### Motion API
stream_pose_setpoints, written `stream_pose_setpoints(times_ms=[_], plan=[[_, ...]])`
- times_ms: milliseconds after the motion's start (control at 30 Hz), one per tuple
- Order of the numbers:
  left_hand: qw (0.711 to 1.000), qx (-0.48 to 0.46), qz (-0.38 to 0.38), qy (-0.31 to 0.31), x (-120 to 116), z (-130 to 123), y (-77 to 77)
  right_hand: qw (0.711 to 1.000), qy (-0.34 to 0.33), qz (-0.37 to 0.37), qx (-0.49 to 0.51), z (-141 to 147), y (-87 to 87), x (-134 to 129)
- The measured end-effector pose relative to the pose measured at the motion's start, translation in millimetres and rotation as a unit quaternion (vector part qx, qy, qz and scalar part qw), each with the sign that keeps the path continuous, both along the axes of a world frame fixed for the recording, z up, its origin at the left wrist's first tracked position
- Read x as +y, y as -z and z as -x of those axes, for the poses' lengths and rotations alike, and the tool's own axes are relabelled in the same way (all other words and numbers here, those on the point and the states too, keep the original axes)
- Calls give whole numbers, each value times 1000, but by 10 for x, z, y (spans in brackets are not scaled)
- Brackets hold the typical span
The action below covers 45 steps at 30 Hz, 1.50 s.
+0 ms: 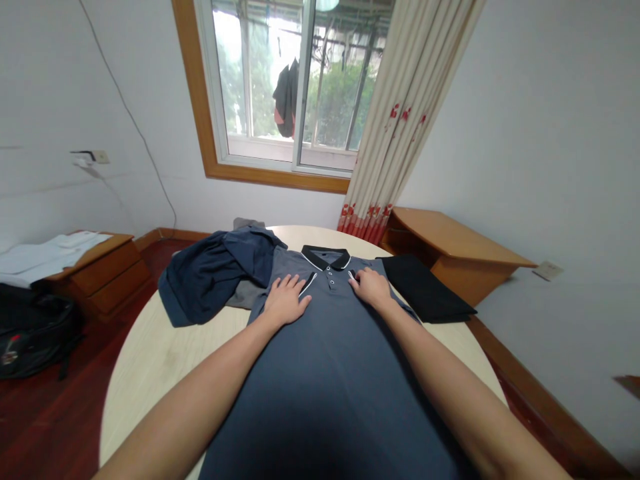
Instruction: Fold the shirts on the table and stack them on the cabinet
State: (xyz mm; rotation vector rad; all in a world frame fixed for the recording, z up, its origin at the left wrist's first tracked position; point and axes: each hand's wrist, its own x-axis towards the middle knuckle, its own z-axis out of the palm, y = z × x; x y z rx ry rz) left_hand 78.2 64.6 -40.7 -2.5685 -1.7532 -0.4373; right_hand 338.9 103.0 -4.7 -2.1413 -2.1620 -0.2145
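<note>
Polo shirt: here it is, the grey polo shirt point(325, 373), laid out down the middle of the round table point(150, 363), its body running down toward me at six o'clock.
Collar: black with a white edge point(326, 258), up at twelve, the buttoned placket point(331, 277) just below it.
Cuffs: both sleeve ends turned inward onto the chest, black with white trim, one at eleven, one at one.
Left hand: my left hand point(287, 300) is down flat at eleven, fingers spread, thumb out, right beside the left cuff point(307, 285).
Right hand: over at one, my right hand point(371, 287) has its fingers close together and curled, touching the right cuff point(352, 274); whether they pinch it, I can't tell.
Ten o'clock: a rumpled navy garment point(215, 273) slumps over some grey cloth point(245, 294), near my left hand.
Two o'clock: a flat, folded black cloth point(425, 287) sits just beside the shirt.
Beyond twelve: the window point(260, 87), with a patterned curtain point(395, 127) hanging toward one.
</note>
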Motion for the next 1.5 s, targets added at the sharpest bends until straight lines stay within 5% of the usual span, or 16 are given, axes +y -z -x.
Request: stream_pose_setpoints(times_ms=[267,467,600,900,1100,1300,1500], plan=[[1000,1,-1,0,-2,-3,1,1000,4,18,-11,-104,45,102],[1000,-3,0,1,-11,-4,-8,995,23,-46,90,-179,-50,56],[1000,-7,-3,-1,-7,-8,0,991,5,-16,133,-230,-82,75],[1000,-6,2,1,-8,-10,-5,993,50,78,69,-254,324,297],[1000,0,-1,-2,-25,-12,-22,993,57,80,70,-287,369,323],[1000,3,0,-3,-11,-11,-16,999,36,-1,2,-70,295,138],[1000,9,-2,-6,40,5,42,999,-14,20,48,196,361,-390]])
